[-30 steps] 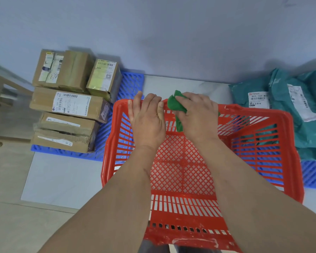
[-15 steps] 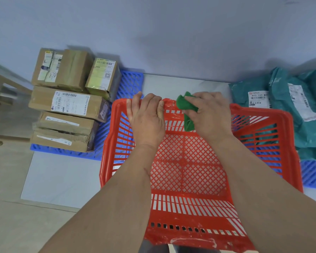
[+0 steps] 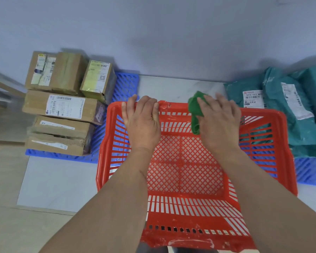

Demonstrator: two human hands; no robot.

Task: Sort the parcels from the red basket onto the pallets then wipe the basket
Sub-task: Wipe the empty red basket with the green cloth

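Observation:
The red basket (image 3: 188, 207) stands on the floor in front of me, with nothing inside it. My left hand (image 3: 142, 121) grips its far rim left of the middle. My right hand (image 3: 219, 121) presses a green cloth (image 3: 194, 110) against the same far rim, the cloth hanging over the rim onto the inner wall. Several brown cardboard parcels (image 3: 62, 106) are stacked on the blue pallet (image 3: 124, 86) at the left. Teal bag parcels (image 3: 288, 106) lie on another blue pallet (image 3: 310, 170) at the right.
A grey wall runs behind the pallets. A wooden furniture frame (image 3: 0, 88) stands at the far left edge. Pale floor tiles (image 3: 57, 181) show left of the basket, between it and the left pallet.
My right hand has slid the green cloth to the right along the basket's far rim. My left hand has kept its grip on the rim.

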